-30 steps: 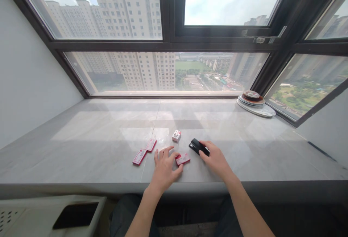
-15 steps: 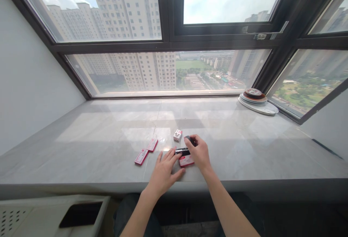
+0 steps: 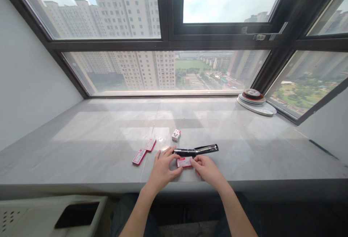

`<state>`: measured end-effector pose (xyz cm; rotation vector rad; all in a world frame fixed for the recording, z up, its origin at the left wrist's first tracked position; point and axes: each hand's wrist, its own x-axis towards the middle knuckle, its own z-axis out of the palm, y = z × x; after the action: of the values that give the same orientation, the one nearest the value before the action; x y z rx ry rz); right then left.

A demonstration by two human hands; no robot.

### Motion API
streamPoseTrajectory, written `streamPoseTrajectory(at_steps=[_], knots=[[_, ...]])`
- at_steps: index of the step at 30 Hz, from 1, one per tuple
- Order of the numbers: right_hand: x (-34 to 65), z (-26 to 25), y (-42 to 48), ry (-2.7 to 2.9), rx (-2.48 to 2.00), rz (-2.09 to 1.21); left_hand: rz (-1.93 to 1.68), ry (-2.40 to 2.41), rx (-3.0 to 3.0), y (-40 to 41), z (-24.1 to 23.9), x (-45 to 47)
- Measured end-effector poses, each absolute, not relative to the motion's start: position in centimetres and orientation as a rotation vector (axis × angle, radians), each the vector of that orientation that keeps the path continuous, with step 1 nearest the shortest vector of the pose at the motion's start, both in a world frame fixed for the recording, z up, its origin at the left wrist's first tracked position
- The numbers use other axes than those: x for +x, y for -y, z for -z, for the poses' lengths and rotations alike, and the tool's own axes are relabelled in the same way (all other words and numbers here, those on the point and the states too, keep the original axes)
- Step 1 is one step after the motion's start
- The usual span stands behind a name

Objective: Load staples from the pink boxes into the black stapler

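A small red and white box [image 3: 184,162] lies near the front of the grey stone sill [image 3: 95,135]. My left hand [image 3: 162,170] pinches its left end and my right hand [image 3: 207,168] pinches its right end. Just behind the box a black stapler [image 3: 196,150] lies swung out flat, its metal channel showing. Neither hand touches the stapler.
Two more flat red boxes [image 3: 144,151] lie to the left, and a small white and red box [image 3: 176,135] stands behind the stapler. A stack of plates [image 3: 255,102] sits at the far right corner by the window. A white appliance [image 3: 51,217] is below the sill's left edge.
My right hand brought the black stapler in from the right, swung it out flat and let go. Both hands have since closed on the red box.
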<state>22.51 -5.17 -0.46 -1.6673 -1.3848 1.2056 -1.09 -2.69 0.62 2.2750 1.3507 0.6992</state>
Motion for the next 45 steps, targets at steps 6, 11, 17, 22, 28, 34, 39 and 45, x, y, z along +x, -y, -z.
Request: streamPoseTrajectory(at_steps=[6,11,17,22,28,34,39,45], knots=[[22.8,0.5,5.0,1.444,-1.732,-0.978,-0.721,-1.301,2.275,2.9,-0.7,-1.8],[23.3,-1.6,5.7,1.516,-1.824,-0.706,-0.756,-1.305,2.315,3.4,-0.6,-1.8],[18.3,-3.1,3.8,1.707,-1.680,-0.624,-0.786,-1.297,2.269,3.5,-0.4,-1.7],[16.9,-2.3,2.5,1.639,-1.717,-0.648,-0.796,-1.289,2.253,3.4,-0.3,-1.8],[17.0,-1.9,1.9,1.538,-1.592,-0.947,-0.792,-1.286,2.255,3.2,-0.1,-2.1],[16.4,-2.1,1.1,1.519,-1.426,-1.067,-0.797,-1.293,2.252,3.0,0.0,-2.2],[16.0,-2.9,0.8,1.679,-1.415,-0.966,-0.832,-1.299,2.264,3.1,-0.5,-2.2],[16.5,-4.8,2.1,1.826,-1.373,-0.817,-0.839,-1.299,2.213,3.3,-0.6,-2.3]])
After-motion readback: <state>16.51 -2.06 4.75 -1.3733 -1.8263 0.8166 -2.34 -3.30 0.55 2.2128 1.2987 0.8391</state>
